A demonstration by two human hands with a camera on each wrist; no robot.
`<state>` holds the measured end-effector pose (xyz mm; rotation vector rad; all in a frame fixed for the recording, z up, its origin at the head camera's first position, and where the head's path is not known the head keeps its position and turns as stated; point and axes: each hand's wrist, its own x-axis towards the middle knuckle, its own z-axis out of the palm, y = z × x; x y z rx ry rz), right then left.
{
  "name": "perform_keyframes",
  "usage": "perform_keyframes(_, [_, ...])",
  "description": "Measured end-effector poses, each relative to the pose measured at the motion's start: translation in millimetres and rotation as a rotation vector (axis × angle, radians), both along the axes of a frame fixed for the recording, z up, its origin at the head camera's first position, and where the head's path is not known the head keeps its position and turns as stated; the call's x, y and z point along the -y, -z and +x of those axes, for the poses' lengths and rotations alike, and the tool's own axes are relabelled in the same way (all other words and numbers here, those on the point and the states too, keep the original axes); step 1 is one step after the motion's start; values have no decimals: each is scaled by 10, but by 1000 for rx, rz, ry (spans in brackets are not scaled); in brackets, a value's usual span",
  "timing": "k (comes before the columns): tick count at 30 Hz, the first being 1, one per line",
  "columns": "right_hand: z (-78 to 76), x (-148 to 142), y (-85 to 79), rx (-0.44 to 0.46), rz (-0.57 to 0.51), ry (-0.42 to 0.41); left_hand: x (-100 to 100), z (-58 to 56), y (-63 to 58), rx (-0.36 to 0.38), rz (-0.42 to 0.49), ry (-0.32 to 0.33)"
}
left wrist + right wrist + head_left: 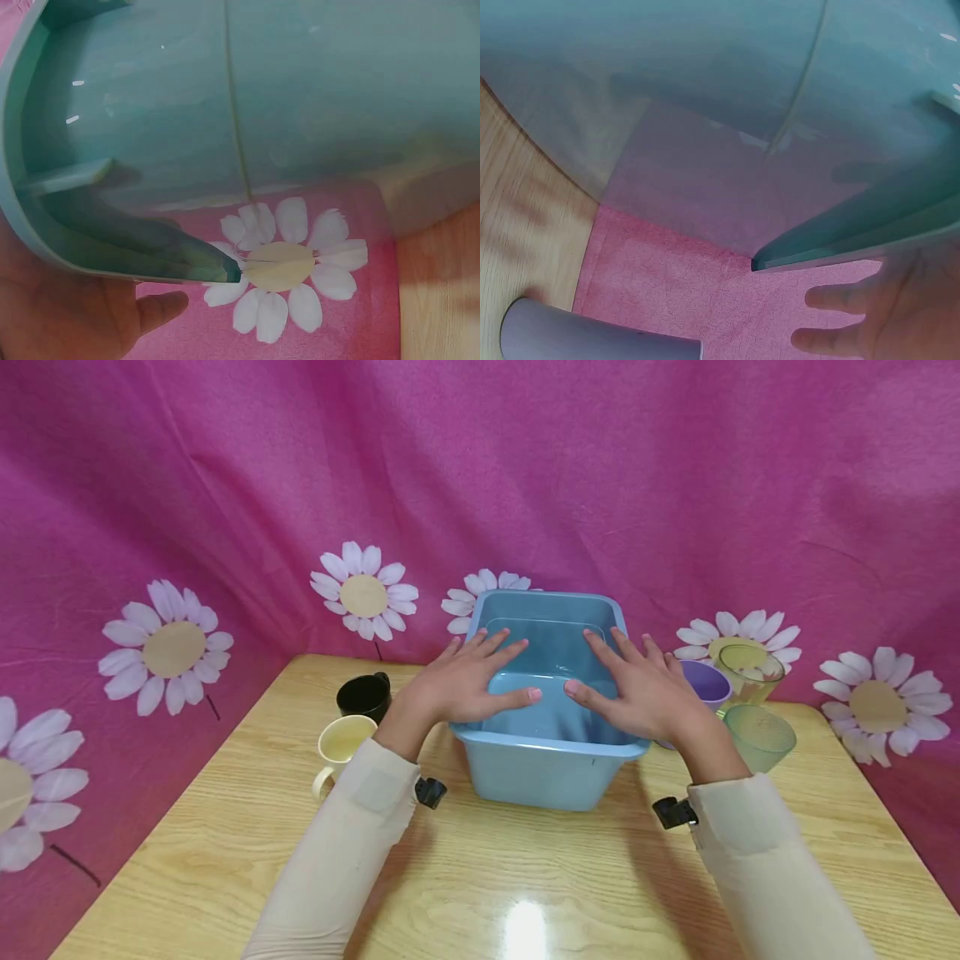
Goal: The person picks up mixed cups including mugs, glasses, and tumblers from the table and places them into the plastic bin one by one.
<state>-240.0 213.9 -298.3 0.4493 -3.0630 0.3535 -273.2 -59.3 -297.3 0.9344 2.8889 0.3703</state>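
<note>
A blue plastic basin [536,772] stands upright on the table with its open top up. Above its left side my left hand [468,683] is spread, palm down, fingers straight and thumb pointing inward over the basin. On the opposite side my right hand [641,687] mirrors it with fingers spread. Whether either palm touches the rim, I cannot tell. Both wrist views show the basin's outer wall [172,112] large and close, with part of the left hand [67,307] and the right hand [900,307] beside the rim. Neither hand grips anything.
Left of the basin stand a black mug [365,697] and a cream mug [345,739], partly behind the left forearm. On the right are a purple cup [707,681], a yellowish clear tumbler [752,668] and a greenish clear tumbler [759,739]. Behind the table hangs a pink flowered cloth [600,468].
</note>
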Motion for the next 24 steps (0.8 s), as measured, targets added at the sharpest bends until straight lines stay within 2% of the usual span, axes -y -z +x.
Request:
perform_keyframes(8, [-22, -10, 6, -20, -30, 31, 45, -49, -16, -2, 36, -19])
perform_keyframes(18, [-90, -47, -12, -183, -132, 64, 180, -182, 49, -5, 204, -66])
perform_keyframes(24, [-102, -86, -13, -251, -224, 103, 271, -240, 135, 26, 367, -127])
